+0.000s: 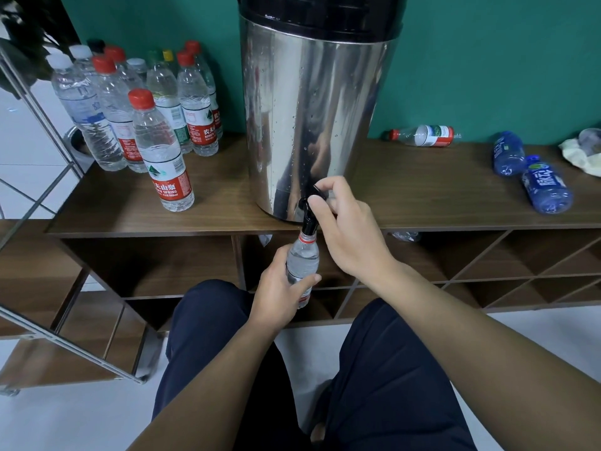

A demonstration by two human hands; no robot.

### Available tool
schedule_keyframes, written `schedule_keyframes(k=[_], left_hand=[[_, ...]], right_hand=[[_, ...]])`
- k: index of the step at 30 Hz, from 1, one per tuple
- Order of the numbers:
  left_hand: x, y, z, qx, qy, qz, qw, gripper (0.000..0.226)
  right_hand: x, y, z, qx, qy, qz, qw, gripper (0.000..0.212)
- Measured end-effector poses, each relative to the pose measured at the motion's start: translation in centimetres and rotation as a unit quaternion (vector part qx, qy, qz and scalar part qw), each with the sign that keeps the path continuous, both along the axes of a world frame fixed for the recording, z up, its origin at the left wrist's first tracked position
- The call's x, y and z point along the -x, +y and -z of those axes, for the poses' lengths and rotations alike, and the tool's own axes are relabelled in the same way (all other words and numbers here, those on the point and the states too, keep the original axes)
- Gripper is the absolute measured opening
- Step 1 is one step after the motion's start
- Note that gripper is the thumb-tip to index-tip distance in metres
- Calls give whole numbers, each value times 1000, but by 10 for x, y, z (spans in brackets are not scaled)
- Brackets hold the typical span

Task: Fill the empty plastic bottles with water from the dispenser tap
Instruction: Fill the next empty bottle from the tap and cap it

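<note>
1. Filling is the step in hand: a clear plastic bottle [302, 265], uncapped, with a red neck ring and a red-and-white label, is held upright just under the black tap spout [309, 222], its mouth meeting the spout's end.
2. The left hand [279, 294] wraps the bottle's lower half, thumb across the front of the label; the bottle looks nearly full, though the water line cannot be read surely.
3. The right hand [344, 229], above and just right of the bottle, pinches the small black tap lever [320, 192] between curled fingers and thumb.
4. Judged from this, the next move calls for letting the lever close before the neck overflows, then lowering the bottle clear of the spout while keeping it upright, since thin ribbed walls squeeze easily.
5. Behind the right hand stands the dispenser [312, 118], a polished steel drum beaded with droplets, under a black lid.
6. Well left of the left hand, capped filled bottles [156, 125] stand clustered on the dark wood-grain shelf top [130, 203].
7. Far right of the right hand, a clear empty bottle [422, 136] and two blue-tinted bottles [546, 187] lie on their sides.
</note>
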State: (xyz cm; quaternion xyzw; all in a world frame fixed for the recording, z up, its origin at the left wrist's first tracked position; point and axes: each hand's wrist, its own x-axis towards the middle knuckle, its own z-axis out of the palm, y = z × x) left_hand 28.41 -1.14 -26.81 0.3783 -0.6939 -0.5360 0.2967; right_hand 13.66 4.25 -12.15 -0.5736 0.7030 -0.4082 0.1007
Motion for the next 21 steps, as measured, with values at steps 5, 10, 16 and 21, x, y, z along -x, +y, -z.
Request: schedule_keyframes(k=[5, 10, 16, 21], left_hand=[[2, 0, 0, -1, -3, -9, 1000, 63], [3, 2, -2, -10, -20, -17, 1000, 63], [6, 5, 1, -16, -23, -19, 999, 59], [10, 3, 6, -6, -30, -16, 999, 61]], right_hand=[[29, 12, 20, 38, -70, 31, 996, 22], [72, 10, 54, 3, 77, 105, 991, 9], [98, 1, 68, -92, 155, 92, 979, 52], [106, -15, 62, -126, 149, 91, 977, 46]])
